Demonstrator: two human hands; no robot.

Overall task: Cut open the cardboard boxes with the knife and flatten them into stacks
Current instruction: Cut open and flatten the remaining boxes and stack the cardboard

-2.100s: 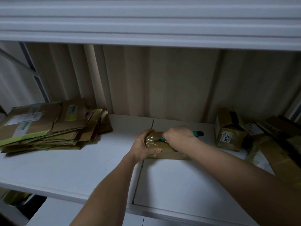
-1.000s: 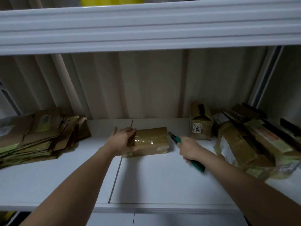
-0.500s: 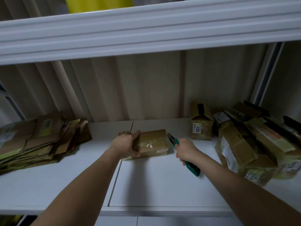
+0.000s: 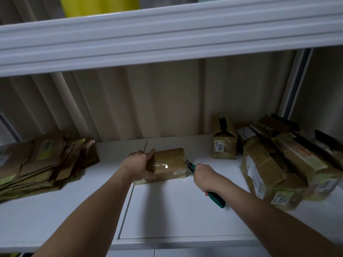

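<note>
The knife (image 4: 205,182) tip has closed onto the taped brown box's (image 4: 170,164) right end; right hand (image 4: 205,176) grips it, left hand (image 4: 139,166) clasps the box, blade hidden.

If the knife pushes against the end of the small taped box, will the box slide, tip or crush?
The taped box lies flat and low, so tipping seems unlikely. On the smooth white shelf it would probably slide, but the left hand grips its far end against the knife. Glossy tape may feel slippery.
</note>
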